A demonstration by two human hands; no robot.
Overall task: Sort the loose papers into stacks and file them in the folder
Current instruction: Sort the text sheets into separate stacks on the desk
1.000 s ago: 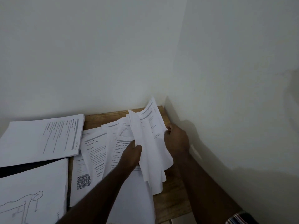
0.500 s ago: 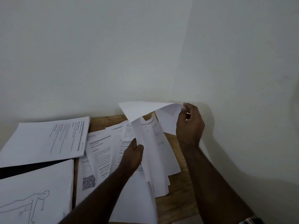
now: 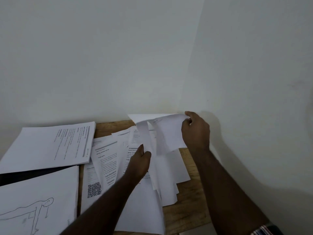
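Observation:
A fan of loose printed papers [image 3: 108, 160] lies spread over the wooden table [image 3: 191, 197] in the corner. My left hand [image 3: 139, 164] rests in the middle of the fan and pinches the edge of a white sheet that stands up from it. My right hand [image 3: 194, 131] pinches the far corner of a lifted sheet [image 3: 167, 133], which curls up and back toward the wall. Two neater stacks lie at the left: a text stack [image 3: 49, 146] and a stack with a line drawing of a figure [image 3: 39, 206]. Between those stacks shows a dark strip [image 3: 30, 175], perhaps the folder.
White walls close the table in at the back and on the right, meeting in a corner [image 3: 194, 92] just behind my right hand. Bare wood shows along the table's right and near edges.
My right hand has risen from the table with the sheet's corner, peeling it up and back toward the wall. My left hand has stayed on the fan of papers.

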